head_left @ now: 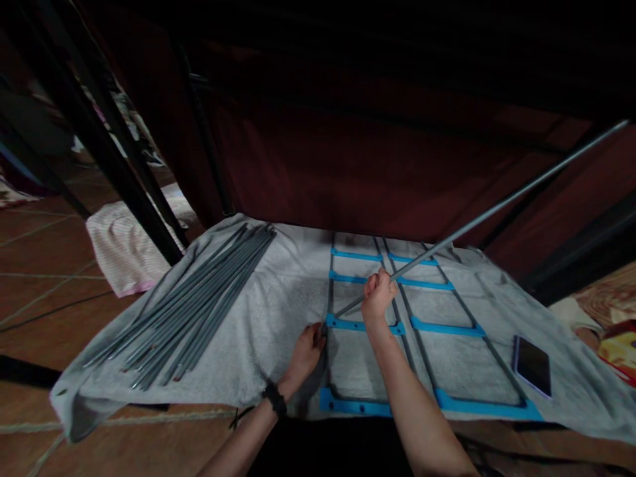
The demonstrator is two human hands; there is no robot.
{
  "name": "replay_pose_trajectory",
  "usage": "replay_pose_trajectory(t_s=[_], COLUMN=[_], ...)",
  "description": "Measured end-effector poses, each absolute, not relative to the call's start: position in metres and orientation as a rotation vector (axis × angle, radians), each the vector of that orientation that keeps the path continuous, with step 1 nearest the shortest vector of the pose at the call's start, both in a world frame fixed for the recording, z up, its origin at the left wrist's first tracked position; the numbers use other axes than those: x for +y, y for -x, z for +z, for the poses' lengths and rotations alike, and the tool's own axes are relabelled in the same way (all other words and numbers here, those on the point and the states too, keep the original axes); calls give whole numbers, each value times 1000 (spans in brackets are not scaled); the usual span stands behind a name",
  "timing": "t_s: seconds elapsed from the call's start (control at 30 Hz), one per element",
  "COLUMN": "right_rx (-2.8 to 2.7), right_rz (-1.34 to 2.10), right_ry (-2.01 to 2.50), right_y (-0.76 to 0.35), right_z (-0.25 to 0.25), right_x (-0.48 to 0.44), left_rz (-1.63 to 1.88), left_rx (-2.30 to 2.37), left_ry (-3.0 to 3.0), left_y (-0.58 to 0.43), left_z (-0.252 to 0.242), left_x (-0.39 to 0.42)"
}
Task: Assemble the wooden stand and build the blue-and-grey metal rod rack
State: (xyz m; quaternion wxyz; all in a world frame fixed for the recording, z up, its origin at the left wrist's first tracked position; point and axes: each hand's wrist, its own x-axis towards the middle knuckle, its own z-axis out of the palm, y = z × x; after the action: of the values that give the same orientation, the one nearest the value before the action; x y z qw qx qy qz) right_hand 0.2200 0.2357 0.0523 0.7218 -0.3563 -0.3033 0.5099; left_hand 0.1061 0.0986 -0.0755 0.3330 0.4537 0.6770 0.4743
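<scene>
At frame [442, 326] edge, left hand [307, 348]; right hand [378, 293] around rod [497, 211].

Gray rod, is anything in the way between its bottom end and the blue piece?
Nothing visible is. The right hand grips the gray rod, whose lower end meets the blue connector beside the left hand.

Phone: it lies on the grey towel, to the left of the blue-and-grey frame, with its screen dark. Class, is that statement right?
Not quite. The head view shows the phone lying on the grey towel to the right of the blue-and-grey frame, not to the left. Its screen is dark, as stated.
</scene>
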Motion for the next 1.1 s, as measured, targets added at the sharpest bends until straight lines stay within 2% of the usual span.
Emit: replay_pose_trajectory(t_s=[0.4,0.73,0.9,1.1], right_rx=[-912,-1097,-1173,-1321], right_rz=[1100,1155,1136,1109], right_ry=[819,782,781,800], right_y=[-203,-196,-191,-169], right_z=[29,23,19,17], right_x=[208,206,211,212], left_rz=[1378,1358,1555,1920], left_rx=[1587,1734,1715,1533], left_ry=[-1096,-1196,-1263,-1296], left_y=[-109,-114,-112,-97], left_z=[-107,-115,-72,39], left_x=[103,116,125,147])
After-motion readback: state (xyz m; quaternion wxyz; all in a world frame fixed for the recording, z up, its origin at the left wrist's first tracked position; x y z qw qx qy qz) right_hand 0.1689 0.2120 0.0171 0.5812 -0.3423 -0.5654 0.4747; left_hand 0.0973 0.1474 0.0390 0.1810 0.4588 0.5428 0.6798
